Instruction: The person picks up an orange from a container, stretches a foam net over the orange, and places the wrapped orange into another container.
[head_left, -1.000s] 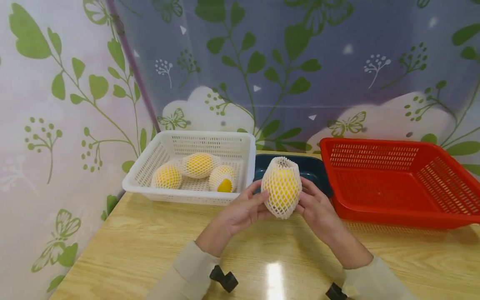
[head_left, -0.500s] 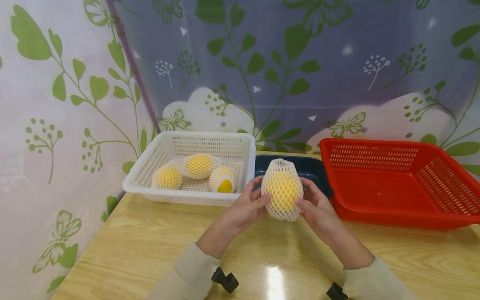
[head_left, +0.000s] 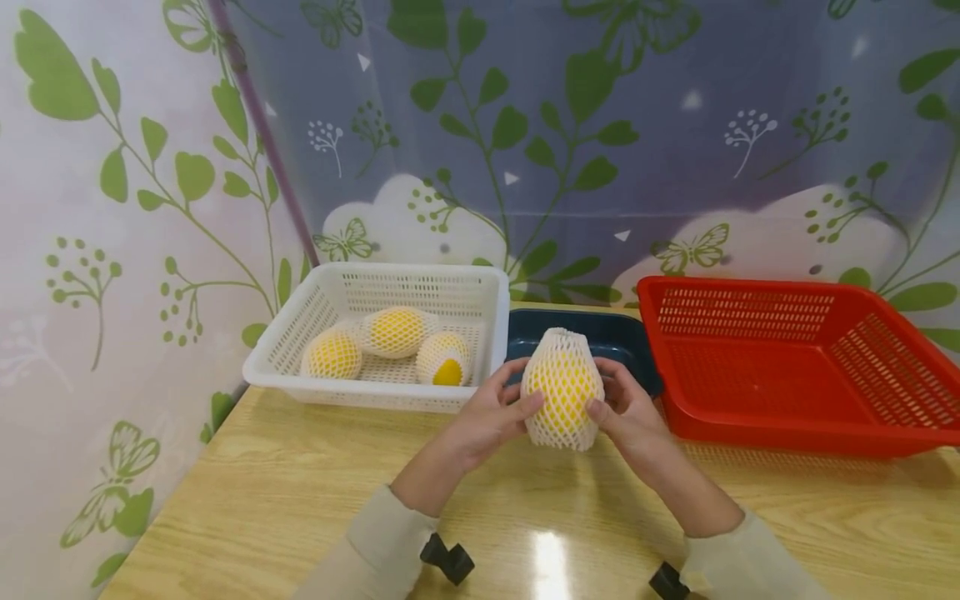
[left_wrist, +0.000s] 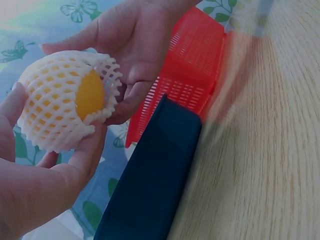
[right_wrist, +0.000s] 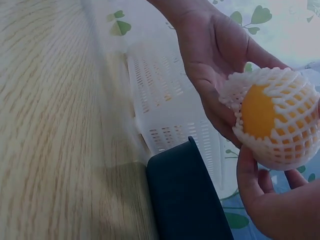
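Observation:
Both hands hold a yellow fruit in a white foam net sleeve [head_left: 564,392] above the table in the head view. My left hand [head_left: 491,417] grips its left side and my right hand [head_left: 633,417] its right side, with each thumb pressed on the front of the net. In the left wrist view, bare yellow skin [left_wrist: 91,97] shows through the sleeve's open end; the right wrist view shows this opening too. Three similar netted fruits [head_left: 397,332] lie in the white basket [head_left: 375,392] at the left, one with a bare yellow patch.
Behind the hands stands a dark blue tray [head_left: 618,333], partly hidden by them. To its right is a red perforated basket [head_left: 757,375] with nothing visible in it. The wooden table [head_left: 300,483] meets a patterned wall covering [head_left: 480,167] at the back and left.
The netted fruit has tipped, its upper sleeve opening turning out of sight in the head view, and it sits slightly lower. The thumbs have shifted inward on the net.

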